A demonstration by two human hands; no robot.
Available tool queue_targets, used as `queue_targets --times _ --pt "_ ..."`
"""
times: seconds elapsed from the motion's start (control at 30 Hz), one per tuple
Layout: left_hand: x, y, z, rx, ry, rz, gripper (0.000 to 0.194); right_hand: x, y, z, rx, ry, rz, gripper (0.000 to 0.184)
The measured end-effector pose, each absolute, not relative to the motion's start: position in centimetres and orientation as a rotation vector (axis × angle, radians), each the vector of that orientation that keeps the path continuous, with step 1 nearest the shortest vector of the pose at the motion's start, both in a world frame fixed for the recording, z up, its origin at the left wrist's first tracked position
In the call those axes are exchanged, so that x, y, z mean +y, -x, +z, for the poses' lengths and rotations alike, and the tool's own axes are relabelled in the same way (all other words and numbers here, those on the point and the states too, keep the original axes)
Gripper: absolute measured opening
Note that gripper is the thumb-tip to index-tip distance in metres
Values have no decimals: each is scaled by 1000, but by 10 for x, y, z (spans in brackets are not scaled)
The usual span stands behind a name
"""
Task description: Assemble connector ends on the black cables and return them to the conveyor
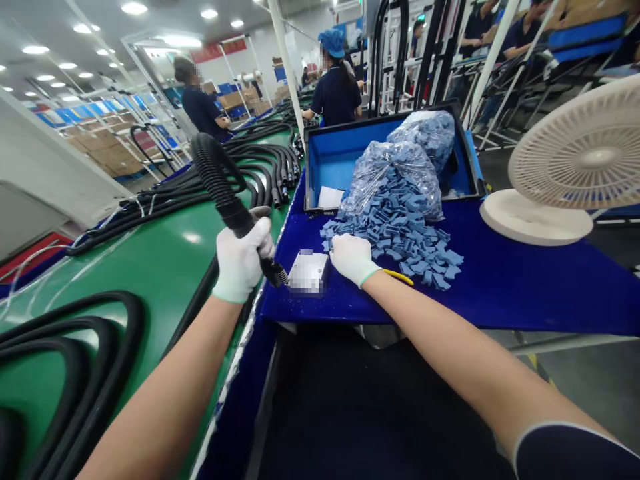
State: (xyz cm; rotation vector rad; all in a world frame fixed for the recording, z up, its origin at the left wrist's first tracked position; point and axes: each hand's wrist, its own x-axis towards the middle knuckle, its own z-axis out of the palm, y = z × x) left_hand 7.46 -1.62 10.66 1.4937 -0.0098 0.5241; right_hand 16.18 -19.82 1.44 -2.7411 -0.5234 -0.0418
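Observation:
My left hand (241, 257), in a white glove, is closed round the end of a black corrugated hose (217, 177). The hose's lower fitting points down and right, close to a metal block (309, 272) on the blue table. My right hand (353, 258), gloved too, lies at the near left edge of a heap of small blue-grey plastic clips (400, 227). Its fingers are curled together, and whatever they pinch is hidden. Just right of that wrist a yellow strip (399, 277) lies on the table.
Behind the heap is a blue crate (327, 160) with clear bags (425, 143) of clips. At right stands a fan (595, 150). Many black hoses (100, 327) lie along the green conveyor (165, 267) at left. People (336, 90) stand further back.

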Motion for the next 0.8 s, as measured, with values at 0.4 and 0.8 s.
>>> queue_targets --times 0.4,0.8 --pt "-13 -98 71 -8 -1670 497 30 -230 -147 28 -849 2355 -131 19" --pt "1 -101 73 15 -1850 420 42 -157 -151 50 -1148 2155 126 27"
